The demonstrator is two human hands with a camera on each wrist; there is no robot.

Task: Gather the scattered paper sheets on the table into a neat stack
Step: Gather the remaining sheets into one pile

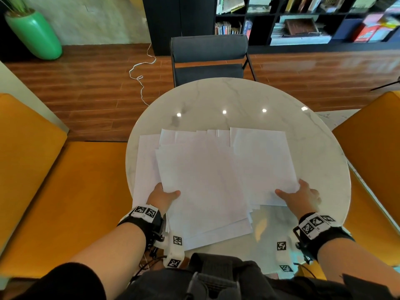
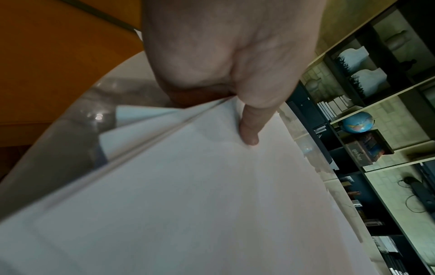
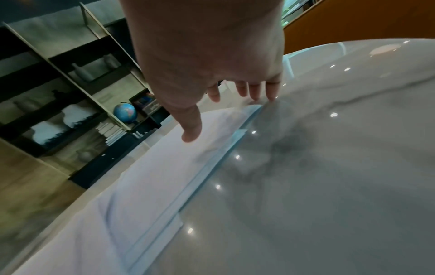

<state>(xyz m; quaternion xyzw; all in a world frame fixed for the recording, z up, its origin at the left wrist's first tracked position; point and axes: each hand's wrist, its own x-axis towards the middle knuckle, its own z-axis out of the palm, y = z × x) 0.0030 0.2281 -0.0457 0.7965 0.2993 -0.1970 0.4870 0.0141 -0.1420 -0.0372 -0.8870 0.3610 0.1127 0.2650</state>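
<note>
Left hand (image 1: 162, 197) pinches the loose white paper sheets (image 1: 207, 176); right hand (image 1: 303, 197) lies flat, fingers spread. Best squeeze both edges inward evenly across the round marble counter (image 1: 238, 98).

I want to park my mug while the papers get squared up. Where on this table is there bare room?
The far half of the table, between the paper sheets and the grey chair, is bare. A narrower strip lies right of the right hand. The near middle is crowded: sheets overlap there, and the left hand grips them.

grey chair (image 1: 208, 59) behind table | green vase (image 1: 34, 34) far left (on floor) | bookshelf (image 1: 303, 18) | globe (image 3: 125, 112)
</note>
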